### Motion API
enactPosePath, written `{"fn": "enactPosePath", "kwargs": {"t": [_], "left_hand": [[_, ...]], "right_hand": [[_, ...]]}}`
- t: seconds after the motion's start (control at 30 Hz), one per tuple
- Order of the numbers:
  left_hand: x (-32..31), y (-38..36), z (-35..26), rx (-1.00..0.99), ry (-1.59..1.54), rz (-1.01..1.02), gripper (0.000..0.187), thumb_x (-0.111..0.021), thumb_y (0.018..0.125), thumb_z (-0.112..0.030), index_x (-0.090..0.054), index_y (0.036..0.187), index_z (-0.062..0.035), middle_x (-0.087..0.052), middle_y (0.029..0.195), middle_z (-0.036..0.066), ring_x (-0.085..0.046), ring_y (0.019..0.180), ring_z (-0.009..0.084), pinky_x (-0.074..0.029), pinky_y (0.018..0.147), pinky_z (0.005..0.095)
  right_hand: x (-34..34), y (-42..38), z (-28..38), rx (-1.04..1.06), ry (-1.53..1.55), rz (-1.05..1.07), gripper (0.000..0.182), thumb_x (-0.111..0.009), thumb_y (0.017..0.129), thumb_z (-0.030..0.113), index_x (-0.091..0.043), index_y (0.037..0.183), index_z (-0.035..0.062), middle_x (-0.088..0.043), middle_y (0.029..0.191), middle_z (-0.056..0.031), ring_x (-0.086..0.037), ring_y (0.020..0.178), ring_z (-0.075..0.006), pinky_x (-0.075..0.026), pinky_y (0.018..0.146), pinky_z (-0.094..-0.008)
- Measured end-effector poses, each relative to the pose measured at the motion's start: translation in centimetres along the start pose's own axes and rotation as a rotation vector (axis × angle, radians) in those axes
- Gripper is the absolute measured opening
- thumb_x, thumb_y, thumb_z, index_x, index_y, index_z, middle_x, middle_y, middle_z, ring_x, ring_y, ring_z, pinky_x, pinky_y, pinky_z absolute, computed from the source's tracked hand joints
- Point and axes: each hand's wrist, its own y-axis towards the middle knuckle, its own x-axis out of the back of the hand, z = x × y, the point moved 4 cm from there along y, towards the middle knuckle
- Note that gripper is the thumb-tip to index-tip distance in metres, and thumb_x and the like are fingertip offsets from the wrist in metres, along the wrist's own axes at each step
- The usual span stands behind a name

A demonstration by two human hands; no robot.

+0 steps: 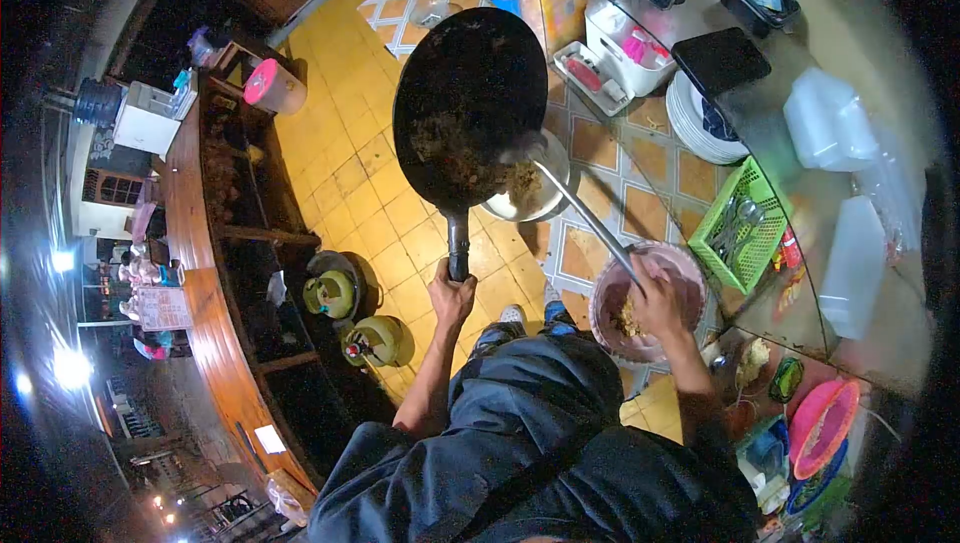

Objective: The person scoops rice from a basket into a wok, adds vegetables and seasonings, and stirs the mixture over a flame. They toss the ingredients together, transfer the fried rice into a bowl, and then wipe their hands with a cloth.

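My left hand (453, 293) is wrapped round the handle of a black wok (470, 93). The wok is tipped up, with brown food residue along its lower inside. In my right hand (655, 293) is the long metal handle of a wok spatula (590, 213). Its head, partly blurred, is at the wok's right rim. Beneath that rim, a white bowl (555, 201) with brown food in it is partly hidden by the wok. Below my right hand stands a pinkish tub (603, 318) with pale food inside.
On the tiled counter at right are a green basket of cutlery (741, 226), stacked white plates (705, 131) and clear plastic containers (830, 121). A pink basket (824, 427) sits lower right. Green gas cylinders (377, 341) stand on the yellow floor, beside a wooden counter (215, 313).
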Motion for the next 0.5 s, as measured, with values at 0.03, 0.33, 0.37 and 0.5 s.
{"fn": "enactPosePath", "kwargs": {"t": [0.03, 0.33, 0.37, 0.5], "left_hand": [[0.0, 0.2, 0.2, 0.019, -0.009, -0.005, 0.029, -0.062, 0.061, -0.015, -0.053, 0.087, -0.0031, -0.047, 0.056, 0.011, -0.044, 0.049, 0.0209, -0.039, 0.050, 0.0326], [-0.6, 0.4, 1.0, -0.013, -0.064, -0.043, 0.031, -0.062, 0.062, -0.011, -0.053, 0.091, -0.0042, -0.050, 0.058, 0.011, -0.045, 0.049, 0.0189, -0.041, 0.050, 0.0307], [-0.4, 0.6, 0.6, -0.062, -0.031, -0.057, 0.032, -0.062, 0.062, -0.012, -0.054, 0.092, -0.0044, -0.052, 0.059, 0.011, -0.046, 0.049, 0.0176, -0.041, 0.050, 0.0304], [-0.8, 1.4, 1.5, -0.055, -0.057, -0.097, 0.032, -0.062, 0.061, -0.011, -0.055, 0.091, -0.0037, -0.054, 0.060, 0.011, -0.047, 0.048, 0.0173, -0.040, 0.049, 0.0303]], "right_hand": [[1.8, -0.3, 0.8, 0.056, -0.003, -0.026, 0.051, -0.055, 0.079, 0.007, -0.042, 0.128, 0.0093, -0.060, 0.096, -0.0210, -0.057, 0.081, -0.0378, -0.041, 0.082, -0.0418], [-0.3, 1.3, 3.0, -0.129, -0.007, 0.120, 0.051, -0.055, 0.080, 0.018, -0.041, 0.129, 0.0143, -0.060, 0.088, -0.0212, -0.054, 0.087, -0.0393, -0.039, 0.082, -0.0483], [-0.7, 1.0, 1.8, 0.073, -0.115, -0.029, 0.053, -0.057, 0.079, 0.016, -0.042, 0.129, 0.0153, -0.061, 0.080, -0.0202, -0.056, 0.079, -0.0394, -0.043, 0.075, -0.0462], [3.6, 0.4, 1.0, -0.002, -0.053, 0.026, 0.053, -0.059, 0.076, 0.009, -0.045, 0.127, 0.0160, -0.061, 0.078, -0.0198, -0.060, 0.068, -0.0352, -0.046, 0.061, -0.0421]]}}
